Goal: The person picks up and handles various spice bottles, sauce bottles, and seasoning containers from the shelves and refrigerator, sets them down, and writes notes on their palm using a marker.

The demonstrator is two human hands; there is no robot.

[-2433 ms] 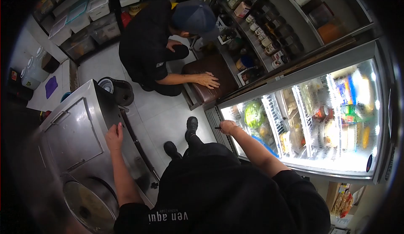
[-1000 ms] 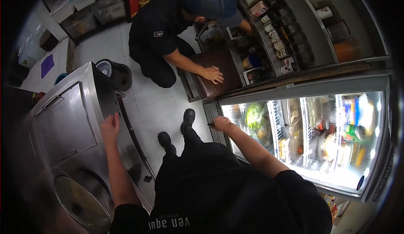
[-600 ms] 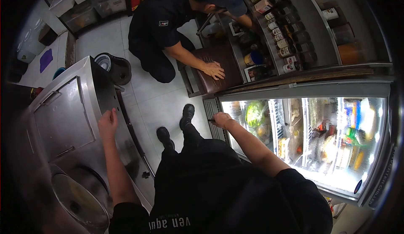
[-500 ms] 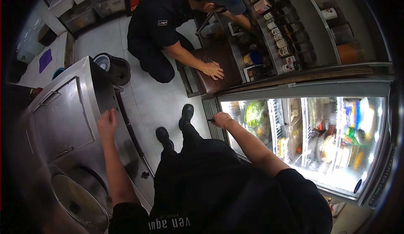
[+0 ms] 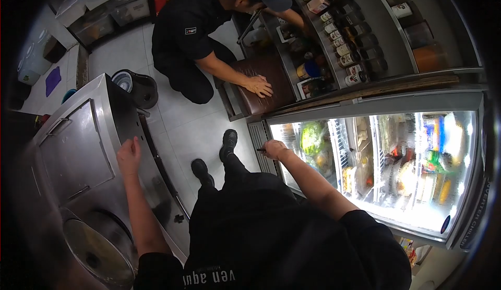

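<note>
1. Glass-fronted chiller (image 5: 417, 99), right of frame: rectangular, pale metal surround, glass brightly lit and misted in streaks, packed goods (image 5: 433, 133) blurred behind it
2. Shelving unit (image 5: 391, 34), upper right: grey boards, rows of labelled bottles (image 5: 339, 42) of cylindrical form
3. Steel counter (image 5: 68, 159), left of frame: smooth dull metal, fitted with bar handles (image 5: 57, 126)
4. Co-worker (image 5: 182, 45), upper centre: crouched, dark-clothed and capped, one arm (image 5: 292, 16) reaching in at the shelving unit
5. Lid (image 5: 99, 238), lower left: round, see-through, dark knob at its middle
6. Seat (image 5: 276, 84), just above centre: brown, squarish, leather-like, surface cracked; co-worker's hand (image 5: 258, 86) laid flat on it
7. Left hand (image 5: 129, 156), left of centre, by the counter's edge: fingers curled into a loose fist, thumb towards the top; contents of the fist cannot be told
8. Right hand (image 5: 275, 149), centre of frame, near the chiller's left end: closed around a slim dark object (image 5: 261, 150)
9. Slim dark object, centre of frame: narrow, near black, only its outer end exposed; material cannot be told
10. Its alignment: exposed end points to the left of frame, long axis nearly level across it
</note>
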